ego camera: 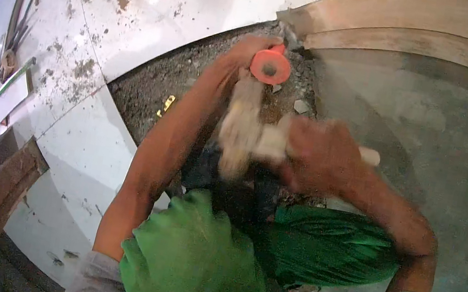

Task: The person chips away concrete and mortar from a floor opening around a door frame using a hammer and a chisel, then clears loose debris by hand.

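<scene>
My left hand [242, 52] grips a chisel with a round orange hand guard [270, 67]. Its guard faces up at me, and the blade below is mostly hidden. In my right hand [325, 154] is the pale handle [370, 156] of a hammer. The hammer head [240, 133] is blurred by motion and sits just on my side of the chisel guard, apparently apart from it. Beneath both hands runs a bed of rubble and dirt [212, 56], with a small pale chip [301, 106] lying right of the chisel.
Dusty white floor tiles [92, 131] border the rubble on the left. Grey flooring [408, 129] lies on the right, below long beige boards [403, 23]. A small yellow object [168, 105] rests on the rubble. A brown wooden piece [3, 195] stands at left, near a green-edged white panel [6, 108].
</scene>
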Demonstrator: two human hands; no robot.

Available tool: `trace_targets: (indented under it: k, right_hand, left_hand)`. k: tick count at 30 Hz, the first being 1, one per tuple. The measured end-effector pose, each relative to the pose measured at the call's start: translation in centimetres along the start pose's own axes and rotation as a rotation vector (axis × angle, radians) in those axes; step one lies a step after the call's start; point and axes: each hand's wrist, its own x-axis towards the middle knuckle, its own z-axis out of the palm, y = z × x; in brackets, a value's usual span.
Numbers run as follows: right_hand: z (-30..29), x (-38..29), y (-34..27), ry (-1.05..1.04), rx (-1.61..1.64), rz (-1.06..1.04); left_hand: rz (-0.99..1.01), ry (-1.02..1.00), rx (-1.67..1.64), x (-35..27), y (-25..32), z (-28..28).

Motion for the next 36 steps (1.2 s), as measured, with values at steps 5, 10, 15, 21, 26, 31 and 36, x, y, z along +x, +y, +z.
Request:
trace_targets:
  k: [5, 10, 15, 21, 26, 31, 36]
  right_hand:
    - [2.3, 0.6, 4.9, 0.083, -0.120, 0.122]
    - [0.4, -0.7, 0.5, 0.038, 0.025, 0.012]
    - [1.7, 0.9, 4.7, 0.113, -0.120, 0.052]
    - [0.1, 0.5, 1.9, 0.055, -0.037, 0.069]
    - [-0.3, 1.0, 1.4, 0.029, 0.004, 0.043]
    - [-0.7, 1.8, 1.1, 0.025, 0.006, 0.035]
    - [-0.9, 1.6, 0.2, -0.018, 0.025, -0.001]
  left_hand:
    - [-0.218, -0.120, -0.250, 0.3, 1.6, 0.2]
    - [-0.003, -0.002, -0.052, 0.1, -1.8, -1.3]
    - [-0.108, -0.062, -0.205, 2.1, -0.5, 1.5]
    - [-0.124, -0.053, -0.198, -0.2, 0.0, 0.4]
    - [0.035, -0.044, -0.089, -0.8, 1.6, 0.0]
    - [-0.049, -0.116, -0.142, 0.3, 0.6, -1.1]
    - [-0.021, -0.126, -0.059, 0.3, 0.2, -1.3]
